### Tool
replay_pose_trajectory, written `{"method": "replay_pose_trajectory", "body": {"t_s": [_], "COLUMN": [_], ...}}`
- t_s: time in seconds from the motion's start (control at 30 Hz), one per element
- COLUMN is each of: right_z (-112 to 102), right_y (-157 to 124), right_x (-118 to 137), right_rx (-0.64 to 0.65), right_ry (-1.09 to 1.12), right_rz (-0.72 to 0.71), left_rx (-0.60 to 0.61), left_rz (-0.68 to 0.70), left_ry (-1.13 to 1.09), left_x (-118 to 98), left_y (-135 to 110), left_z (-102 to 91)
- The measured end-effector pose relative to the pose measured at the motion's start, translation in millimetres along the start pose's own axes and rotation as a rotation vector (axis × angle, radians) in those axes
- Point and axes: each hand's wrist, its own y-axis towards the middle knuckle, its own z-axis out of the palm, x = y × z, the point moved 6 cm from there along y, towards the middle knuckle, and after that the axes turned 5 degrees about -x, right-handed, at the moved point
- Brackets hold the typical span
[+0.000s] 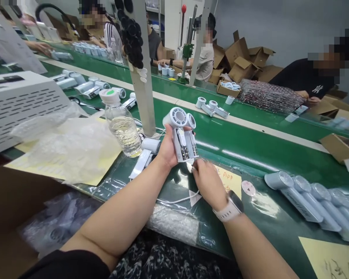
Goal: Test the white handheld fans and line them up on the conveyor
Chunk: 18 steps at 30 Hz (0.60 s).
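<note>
Two light-blue handheld fans are gripped side by side in my left hand. Their round vented heads point up, and the open handles show circuit boards and wiring. Just below the handles' lower ends, my right hand has its fingers pinched together. A white cable curves across the mat up to that hand; its end is hidden by the fingers. Beside my left forearm lies another light-blue fan. Under my right hand is a yellow paper with handwriting.
A bottle of clear liquid stands left, near plastic bags and a white vented box. A metal post rises ahead. Several finished-looking fans line the right. Across the green conveyor belt, co-workers sit near a green hand press.
</note>
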Motion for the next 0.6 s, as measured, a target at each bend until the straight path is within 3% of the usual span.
{"method": "replay_pose_trajectory", "body": {"t_s": [0.17, 0.23, 0.37, 0.6], "right_z": [2.8, 7.8, 7.5, 9.5], "right_y": [-24.2, -23.5, -20.0, -29.5], "right_x": [-6.4, -5.8, -1.9, 4.3], "right_rx": [0.257, 0.277, 0.111, -0.070], "right_ry": [0.717, 0.882, 1.057, 1.066], "right_rz": [0.238, 0.278, 0.301, 0.327], "left_rx": [0.017, 0.049, 0.139, 0.171], "left_rz": [-0.007, -0.009, 0.023, 0.095], "left_ry": [-0.006, 0.003, 0.026, 0.129], "left_x": [2.2, 5.2, 6.9, 8.4], "left_y": [-2.4, -5.6, -12.5, -15.2], "left_z": [-1.0, 2.2, 12.0, 13.8]}}
